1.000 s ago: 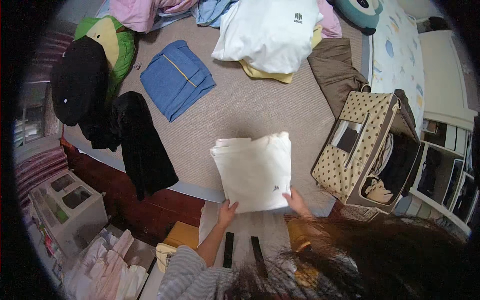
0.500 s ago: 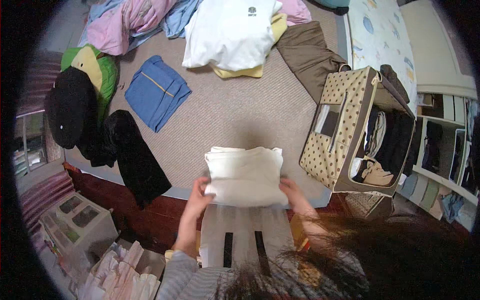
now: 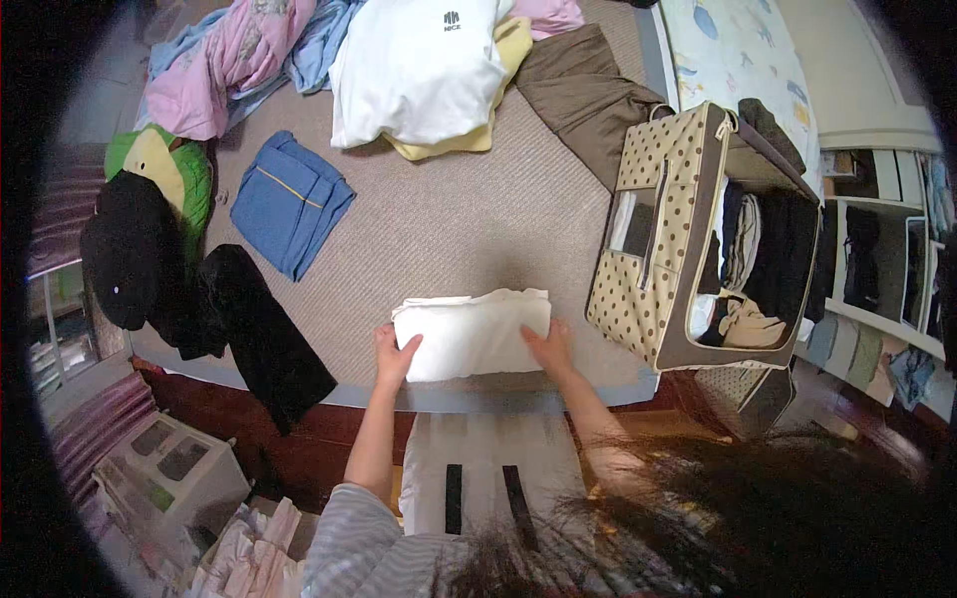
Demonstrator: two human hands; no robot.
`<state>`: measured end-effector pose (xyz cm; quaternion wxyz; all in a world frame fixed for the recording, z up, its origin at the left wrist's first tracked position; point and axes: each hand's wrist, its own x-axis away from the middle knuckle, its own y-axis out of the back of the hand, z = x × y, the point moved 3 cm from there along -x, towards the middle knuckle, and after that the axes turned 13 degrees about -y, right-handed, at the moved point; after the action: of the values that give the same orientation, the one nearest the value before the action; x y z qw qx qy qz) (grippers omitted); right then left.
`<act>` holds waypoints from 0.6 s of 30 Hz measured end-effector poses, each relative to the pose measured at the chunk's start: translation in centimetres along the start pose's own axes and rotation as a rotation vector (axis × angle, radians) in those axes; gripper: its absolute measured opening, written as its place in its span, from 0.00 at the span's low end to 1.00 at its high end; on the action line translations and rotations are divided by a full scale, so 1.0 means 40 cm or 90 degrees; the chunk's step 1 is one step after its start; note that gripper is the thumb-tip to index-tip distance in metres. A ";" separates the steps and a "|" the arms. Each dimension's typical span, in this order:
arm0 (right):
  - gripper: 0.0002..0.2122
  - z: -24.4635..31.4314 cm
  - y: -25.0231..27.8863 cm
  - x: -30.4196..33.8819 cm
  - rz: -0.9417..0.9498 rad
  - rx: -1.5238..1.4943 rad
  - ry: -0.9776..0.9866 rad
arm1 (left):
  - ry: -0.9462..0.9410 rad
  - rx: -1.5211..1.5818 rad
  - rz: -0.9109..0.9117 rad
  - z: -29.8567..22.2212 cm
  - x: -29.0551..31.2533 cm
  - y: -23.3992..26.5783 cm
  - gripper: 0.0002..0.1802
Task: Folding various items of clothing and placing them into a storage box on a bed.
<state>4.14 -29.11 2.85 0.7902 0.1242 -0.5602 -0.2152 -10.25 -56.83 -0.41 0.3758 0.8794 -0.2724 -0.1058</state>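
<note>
A folded white garment (image 3: 471, 339) lies near the front edge of the beige mat, in the middle of the view. At its left end, my left hand (image 3: 395, 357) grips it, thumb on top and fingers tucked behind. My right hand (image 3: 550, 349) holds the right end the same way, thumb laid over the cloth. The garment makes a narrow, wide bundle with layered edges along its far side. What kind of garment it is, the folds hide.
Left of centre is a folded blue garment (image 3: 293, 204); black trousers (image 3: 264, 334) and a black cap (image 3: 135, 249) lie farther left. A white top (image 3: 424, 75) and brown trousers (image 3: 583, 90) lie beyond. At right stands a polka-dot storage box (image 3: 653, 229) with clothes inside.
My hands have gripped both ends of the white garment, thumbs now on top. The bundle is narrower front to back than before. The whole view has shifted slightly.
</note>
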 end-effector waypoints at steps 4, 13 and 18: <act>0.18 -0.084 -0.047 -0.053 -0.303 0.057 0.176 | 0.215 0.288 -0.118 -0.068 -0.009 -0.054 0.13; 0.16 -0.054 -0.013 -0.098 -0.273 -0.005 0.083 | 0.295 0.053 -0.124 0.046 -0.055 -0.057 0.23; 0.16 -0.054 -0.018 -0.082 -0.314 -0.192 0.175 | 0.272 0.235 -0.251 0.043 -0.077 -0.051 0.22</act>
<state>5.12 -28.27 -0.95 0.7919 0.1660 -0.3630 -0.4621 -12.67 -54.99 -3.12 0.2313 0.9706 -0.0268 0.0614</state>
